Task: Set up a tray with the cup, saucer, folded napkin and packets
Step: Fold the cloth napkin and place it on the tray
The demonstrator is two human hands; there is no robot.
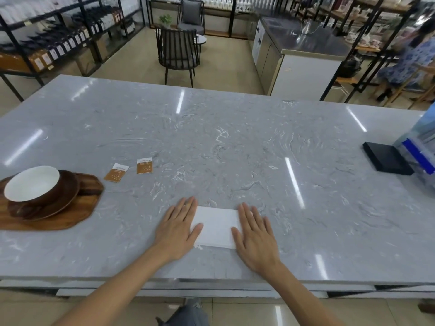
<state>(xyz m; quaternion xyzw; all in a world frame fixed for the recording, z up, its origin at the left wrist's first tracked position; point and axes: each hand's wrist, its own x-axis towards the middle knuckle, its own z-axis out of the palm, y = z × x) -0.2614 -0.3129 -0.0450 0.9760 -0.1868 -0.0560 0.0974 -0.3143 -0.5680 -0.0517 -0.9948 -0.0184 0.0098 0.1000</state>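
both hands lay flat near the front edge of the desk [235, 142], palms down. left hand [176, 231]: fingers [186, 208] straight and close together, spread flat, gripping nothing, their inner side and thumb resting on the left end of the napkin [215, 228]. right hand [255, 238]: fingers [249, 215] likewise extended and flat, clamped on nothing, thumb and inner edge lying on the napkin's right end. napkin: white, folded into a rectangle, flat on the desk between the two hands, not on the tray.

packets: two, brown with a white top band, flat on the desk to the far left of the hands, well apart from the napkin. nearer-left packet [116, 172] tilted; second packet [144, 166] just beside it, more upright in outline. neither touched the tray.

tray [58, 217]: dark wood, irregular rim, at the left edge of the desk, partly cut off by the view. saucer [68, 196]: brown, resting on the tray. cup [31, 183]: brown outside, white inside, seated on the saucer.

desk: grey marbled surface, glossy. black flat box [386, 158] at the far right, beside a clear container with blue trim [421, 149].

beyond the desk: dark slatted chair [176, 50].
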